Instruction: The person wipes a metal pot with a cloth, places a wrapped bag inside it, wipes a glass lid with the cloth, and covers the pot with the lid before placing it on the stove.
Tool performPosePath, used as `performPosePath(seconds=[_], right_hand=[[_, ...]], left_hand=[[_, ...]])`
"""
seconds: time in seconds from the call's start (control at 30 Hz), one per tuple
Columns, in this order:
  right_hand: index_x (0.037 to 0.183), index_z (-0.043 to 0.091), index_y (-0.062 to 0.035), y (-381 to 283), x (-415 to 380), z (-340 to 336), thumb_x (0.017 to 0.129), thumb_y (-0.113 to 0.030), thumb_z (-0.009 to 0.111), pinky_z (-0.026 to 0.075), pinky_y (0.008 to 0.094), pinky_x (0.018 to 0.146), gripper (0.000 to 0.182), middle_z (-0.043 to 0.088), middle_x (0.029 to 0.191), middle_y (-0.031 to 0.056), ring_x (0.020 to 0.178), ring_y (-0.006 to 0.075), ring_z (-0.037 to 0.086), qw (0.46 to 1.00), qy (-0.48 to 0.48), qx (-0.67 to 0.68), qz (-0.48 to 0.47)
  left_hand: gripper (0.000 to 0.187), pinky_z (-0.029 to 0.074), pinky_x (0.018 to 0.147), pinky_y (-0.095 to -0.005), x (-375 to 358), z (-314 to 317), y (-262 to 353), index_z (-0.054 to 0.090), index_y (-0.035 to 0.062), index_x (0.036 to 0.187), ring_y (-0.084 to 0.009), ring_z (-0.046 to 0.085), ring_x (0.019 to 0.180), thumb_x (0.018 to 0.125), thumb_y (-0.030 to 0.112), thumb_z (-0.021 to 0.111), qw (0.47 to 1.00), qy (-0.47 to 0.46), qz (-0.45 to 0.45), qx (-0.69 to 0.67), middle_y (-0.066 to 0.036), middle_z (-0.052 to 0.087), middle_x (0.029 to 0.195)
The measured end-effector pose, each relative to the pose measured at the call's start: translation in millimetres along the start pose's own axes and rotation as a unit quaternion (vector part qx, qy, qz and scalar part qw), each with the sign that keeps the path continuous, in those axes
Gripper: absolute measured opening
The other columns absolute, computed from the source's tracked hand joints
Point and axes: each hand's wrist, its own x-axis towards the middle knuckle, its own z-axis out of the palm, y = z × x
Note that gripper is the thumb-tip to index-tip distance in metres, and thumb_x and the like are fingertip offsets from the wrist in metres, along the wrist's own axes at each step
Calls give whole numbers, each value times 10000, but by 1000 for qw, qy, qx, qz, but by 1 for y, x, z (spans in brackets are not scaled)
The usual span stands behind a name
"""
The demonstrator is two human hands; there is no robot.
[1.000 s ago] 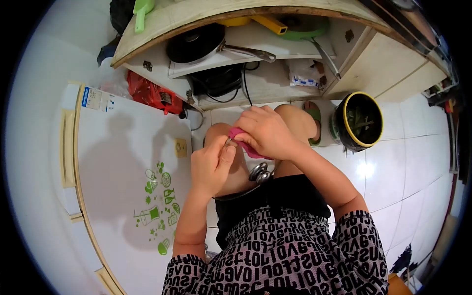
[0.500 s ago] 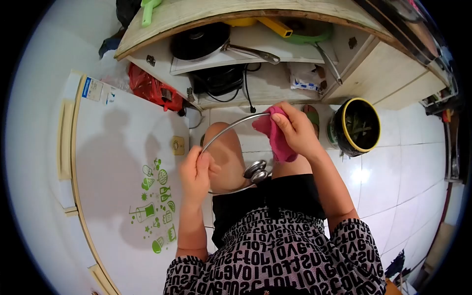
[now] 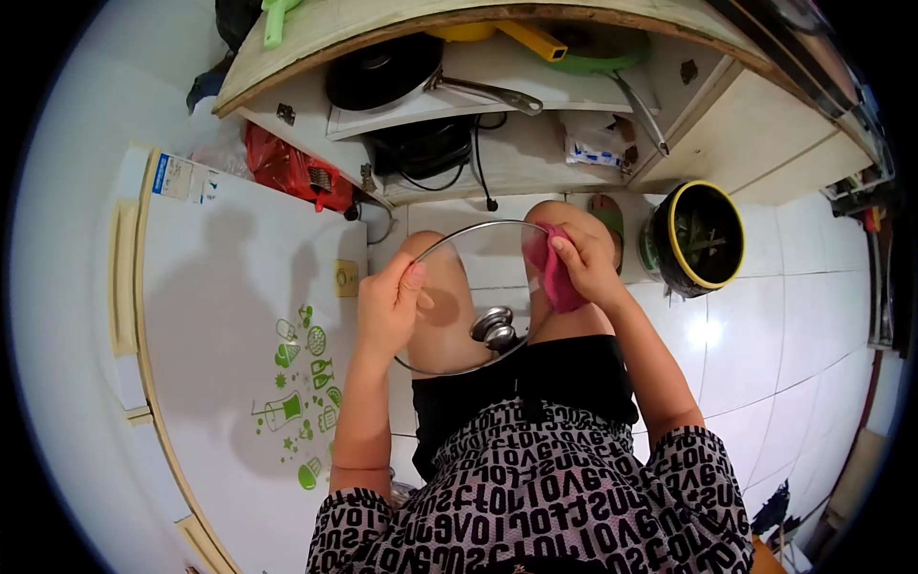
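Observation:
A round glass pot lid (image 3: 475,287) with a metal rim is tilted over my knees, its shiny metal knob (image 3: 494,328) low in the circle. My left hand (image 3: 388,304) is closed on the lid's left edge, thumb along the rim. At the upper right edge, my right hand (image 3: 585,263) grips a pink cloth (image 3: 558,277) folded over the rim. The cloth hangs down beside the glass, and the fingers behind it are partly hidden. Through the clear glass my legs and the floor show.
Ahead stands an open cabinet (image 3: 535,172) with a black frying pan (image 3: 384,77) and a green pan (image 3: 598,53). A dark bin with a yellow rim (image 3: 673,230) is at the right. To the left is a white fridge (image 3: 229,335) with green stickers.
The lid has turned to show a rounder face. My left hand has risen slightly along the rim; my right hand and the cloth have moved a little right and down.

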Motion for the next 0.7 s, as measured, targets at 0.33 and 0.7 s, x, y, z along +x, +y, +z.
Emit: performPosePath(seconds=[0.33,0.7], right_hand=[[911,630,-101,-94,42,15,805,-221,687,459,397,802,171,606,861,62,857,265,595,905,21,-320,-280],[884,578,-106,-24,27,-15,820,-199,658,471,373,737,138,580,838,53,803,250,593,881,27,-391,-264]], left_hand=[[270,462,506,-350,19,12,46,550,30,833,-288,649,548,987,251,542,995,-45,32,84,-131,606,604],[290,454,490,-337,11,5,17,534,26,841,-250,642,532,1002,266,517,996,-20,34,81,-114,569,582]])
